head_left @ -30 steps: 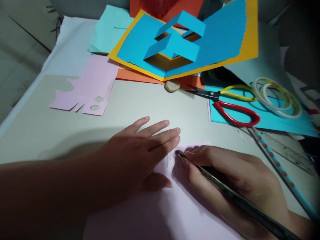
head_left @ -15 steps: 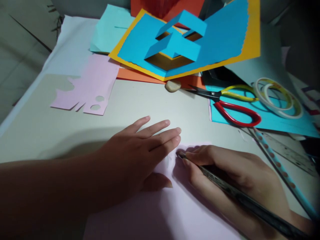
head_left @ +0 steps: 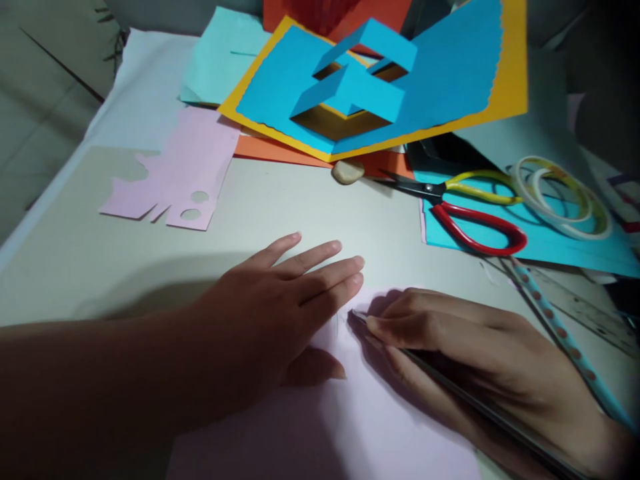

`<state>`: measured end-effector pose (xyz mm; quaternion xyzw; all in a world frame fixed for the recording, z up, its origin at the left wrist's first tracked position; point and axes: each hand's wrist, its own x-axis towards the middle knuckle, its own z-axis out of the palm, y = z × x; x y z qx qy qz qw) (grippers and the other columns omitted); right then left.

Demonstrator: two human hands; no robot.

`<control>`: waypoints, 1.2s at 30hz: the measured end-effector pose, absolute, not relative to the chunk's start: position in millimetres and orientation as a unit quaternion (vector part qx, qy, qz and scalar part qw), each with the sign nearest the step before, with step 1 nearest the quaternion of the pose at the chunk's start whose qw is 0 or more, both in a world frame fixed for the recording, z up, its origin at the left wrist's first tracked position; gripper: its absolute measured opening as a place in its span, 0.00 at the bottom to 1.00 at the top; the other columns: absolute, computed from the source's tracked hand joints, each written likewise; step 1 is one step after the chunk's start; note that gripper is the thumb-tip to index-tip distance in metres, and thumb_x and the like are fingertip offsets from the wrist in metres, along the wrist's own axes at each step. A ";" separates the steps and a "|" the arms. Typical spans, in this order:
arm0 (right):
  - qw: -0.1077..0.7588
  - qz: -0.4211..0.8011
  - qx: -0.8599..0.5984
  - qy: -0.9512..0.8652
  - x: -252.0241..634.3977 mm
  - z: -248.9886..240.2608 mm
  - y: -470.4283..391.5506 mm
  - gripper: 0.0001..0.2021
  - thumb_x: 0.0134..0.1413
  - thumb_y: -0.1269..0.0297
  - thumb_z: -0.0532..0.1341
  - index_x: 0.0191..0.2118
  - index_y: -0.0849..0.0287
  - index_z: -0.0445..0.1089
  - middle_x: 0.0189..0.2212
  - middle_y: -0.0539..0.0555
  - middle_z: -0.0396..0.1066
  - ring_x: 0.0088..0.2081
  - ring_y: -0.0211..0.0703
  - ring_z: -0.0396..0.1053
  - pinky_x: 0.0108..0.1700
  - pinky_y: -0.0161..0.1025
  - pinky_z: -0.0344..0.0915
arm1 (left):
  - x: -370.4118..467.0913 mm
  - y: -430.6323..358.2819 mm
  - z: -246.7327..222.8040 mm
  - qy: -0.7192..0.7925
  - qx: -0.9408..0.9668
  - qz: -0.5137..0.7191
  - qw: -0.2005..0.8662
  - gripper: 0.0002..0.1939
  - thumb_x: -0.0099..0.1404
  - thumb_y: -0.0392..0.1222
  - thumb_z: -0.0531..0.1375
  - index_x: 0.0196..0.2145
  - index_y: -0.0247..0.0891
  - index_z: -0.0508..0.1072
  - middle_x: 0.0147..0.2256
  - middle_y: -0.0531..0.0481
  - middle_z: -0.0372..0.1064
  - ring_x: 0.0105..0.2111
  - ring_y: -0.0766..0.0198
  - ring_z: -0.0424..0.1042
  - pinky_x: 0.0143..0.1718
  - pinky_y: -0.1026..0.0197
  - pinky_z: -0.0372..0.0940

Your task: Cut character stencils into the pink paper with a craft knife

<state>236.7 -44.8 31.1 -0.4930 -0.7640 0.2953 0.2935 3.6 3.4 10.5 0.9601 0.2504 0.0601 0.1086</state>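
Observation:
A sheet of pale pink paper (head_left: 400, 427) lies at the front of the table, with faint drawn lines near its top edge. Flat across its upper left part rests my left hand (head_left: 280, 300), fingers stretched out and thumb tucked beneath the palm's edge. My right hand (head_left: 475, 367) is closed around a dark pencil (head_left: 450, 383), slanted down to the left. The pencil's tip touches or nearly touches the pink paper, just right of my left fingertips. Part of the sheet is hidden under both hands.
Behind stand a blue and yellow pop-up card (head_left: 360, 100), a pebble-like eraser (head_left: 349, 173) and scissors (head_left: 465, 200) with red and yellow handles. Tape rolls (head_left: 560, 197) and a dotted teal pencil (head_left: 565, 337) lie right. Cut pink paper (head_left: 190, 167) lies left.
My right hand has turned and shifted slightly, and the pencil now lies at a lower angle, its tip a little further left. My left hand stays in place.

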 end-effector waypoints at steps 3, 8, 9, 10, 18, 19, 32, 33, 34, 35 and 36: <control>0.277 0.337 -0.471 -0.767 238.9 30.3 -45.5 0.07 0.61 0.70 0.63 0.35 0.51 0.77 0.30 0.54 0.78 0.33 0.44 0.79 0.34 0.35 0.75 | 3.6 3.8 10.6 0.247 0.962 0.059 0.105 0.34 0.76 0.62 0.50 0.68 0.36 0.56 0.71 0.52 0.50 0.71 0.54 0.48 0.71 0.45 0.41; 0.271 0.360 -0.485 -0.750 241.4 31.5 -45.8 0.06 0.57 0.72 0.66 0.35 0.52 0.77 0.32 0.54 0.80 0.34 0.45 0.80 0.35 0.35 0.76 | 3.5 5.0 13.0 0.238 0.965 0.047 0.103 0.34 0.76 0.61 0.51 0.68 0.36 0.56 0.71 0.52 0.50 0.71 0.53 0.49 0.70 0.42 0.45; 0.274 0.362 -0.487 -0.746 241.3 31.5 -45.4 0.06 0.57 0.72 0.67 0.35 0.53 0.77 0.33 0.54 0.80 0.35 0.44 0.80 0.35 0.34 0.76 | 3.6 5.2 13.5 0.237 0.965 0.045 0.102 0.33 0.76 0.61 0.51 0.68 0.35 0.56 0.71 0.51 0.50 0.71 0.53 0.50 0.70 0.42 0.46; 0.275 0.368 -0.491 -0.740 241.0 31.4 -44.8 0.05 0.56 0.72 0.67 0.35 0.53 0.77 0.34 0.54 0.80 0.35 0.44 0.80 0.35 0.33 0.76 | 3.7 5.3 13.9 0.236 0.966 0.044 0.100 0.33 0.76 0.60 0.51 0.68 0.35 0.56 0.71 0.51 0.50 0.71 0.52 0.50 0.70 0.41 0.46; 0.298 0.411 -0.525 -0.683 233.2 35.5 -41.9 0.05 0.54 0.72 0.66 0.32 0.56 0.79 0.35 0.54 0.83 0.34 0.47 0.82 0.34 0.35 0.79 | 5.2 4.4 14.2 0.245 0.963 0.048 0.101 0.34 0.75 0.60 0.53 0.68 0.35 0.58 0.71 0.51 0.51 0.70 0.52 0.51 0.70 0.42 0.46; 0.296 0.418 -0.528 -0.677 233.0 36.0 -41.9 0.05 0.54 0.72 0.67 0.32 0.55 0.79 0.35 0.54 0.83 0.35 0.48 0.82 0.34 0.36 0.79 | 5.2 4.4 14.3 0.246 0.963 0.046 0.102 0.34 0.75 0.60 0.53 0.68 0.35 0.58 0.71 0.51 0.51 0.70 0.52 0.51 0.70 0.42 0.46; 0.319 0.423 -0.501 -0.685 238.8 28.4 -39.8 0.05 0.54 0.71 0.67 0.30 0.55 0.79 0.32 0.54 0.83 0.32 0.47 0.82 0.31 0.36 0.78 | 3.9 4.4 10.1 0.257 0.955 0.066 0.136 0.34 0.73 0.61 0.56 0.68 0.41 0.56 0.71 0.54 0.51 0.71 0.53 0.50 0.71 0.42 0.45; 0.312 0.426 -0.502 -0.685 239.0 29.2 -39.3 0.05 0.55 0.71 0.67 0.30 0.55 0.78 0.32 0.53 0.83 0.32 0.47 0.82 0.31 0.36 0.77 | 3.8 4.6 10.2 0.257 0.954 0.064 0.138 0.34 0.72 0.61 0.57 0.68 0.43 0.56 0.71 0.55 0.50 0.71 0.53 0.50 0.71 0.41 0.46; 0.310 0.424 -0.504 -0.685 239.3 29.8 -39.1 0.06 0.55 0.72 0.66 0.30 0.55 0.78 0.32 0.53 0.83 0.32 0.47 0.82 0.30 0.35 0.77 | 3.8 4.7 10.4 0.256 0.955 0.063 0.138 0.34 0.72 0.61 0.57 0.68 0.45 0.56 0.71 0.55 0.50 0.71 0.53 0.50 0.70 0.40 0.46; 0.311 0.424 -0.504 -0.686 239.7 30.1 -39.1 0.06 0.55 0.72 0.66 0.30 0.55 0.78 0.31 0.53 0.83 0.31 0.47 0.82 0.29 0.35 0.77 | 3.8 4.7 10.7 0.253 0.956 0.062 0.135 0.33 0.73 0.61 0.57 0.68 0.45 0.56 0.71 0.54 0.49 0.71 0.52 0.50 0.70 0.39 0.47; 0.308 0.425 -0.506 -0.684 240.1 30.3 -39.3 0.06 0.54 0.73 0.66 0.30 0.54 0.78 0.31 0.53 0.83 0.31 0.47 0.82 0.29 0.35 0.76 | 3.8 4.6 11.0 0.250 0.957 0.062 0.132 0.32 0.73 0.61 0.56 0.68 0.45 0.57 0.71 0.54 0.49 0.71 0.52 0.50 0.70 0.39 0.47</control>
